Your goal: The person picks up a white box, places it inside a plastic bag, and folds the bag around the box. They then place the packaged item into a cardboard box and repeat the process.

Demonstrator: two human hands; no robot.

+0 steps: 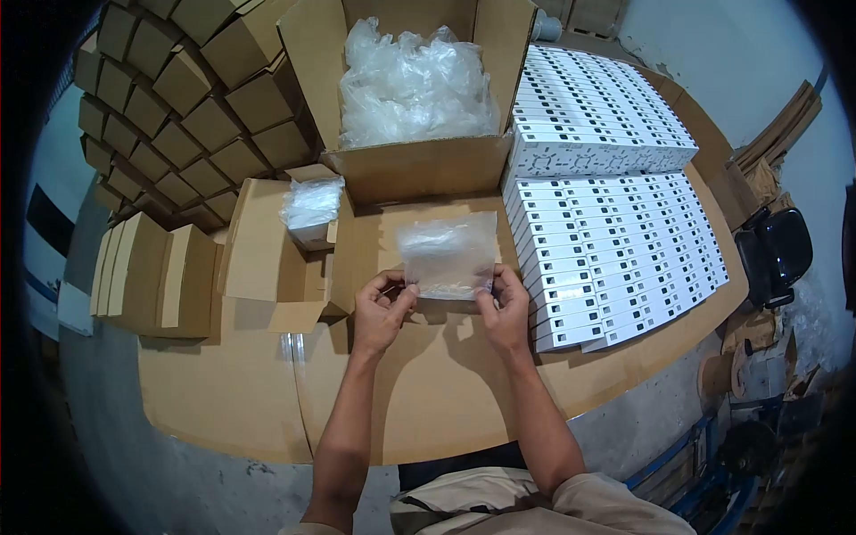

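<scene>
A flat clear plastic bag (448, 254) is stretched between my two hands above the cardboard-covered table (419, 392). My left hand (382, 314) pinches its lower left corner between thumb and fingers. At the lower right corner, my right hand (505, 312) grips it the same way. Nothing can be made out inside the bag. Behind it stands a large open carton (419, 174) heaped with loose clear plastic bags (417, 85). To the left of my hands, a smaller open carton (254, 241) holds items in clear plastic wrapping (312, 207) at its back.
Long rows of white printed boxes (615, 259) are stacked close by my right hand. Brown cartons (178, 116) pile up at the back left, with folded-looking cartons (147, 276) in front. A black chair (776, 254) stands beyond the table's right edge.
</scene>
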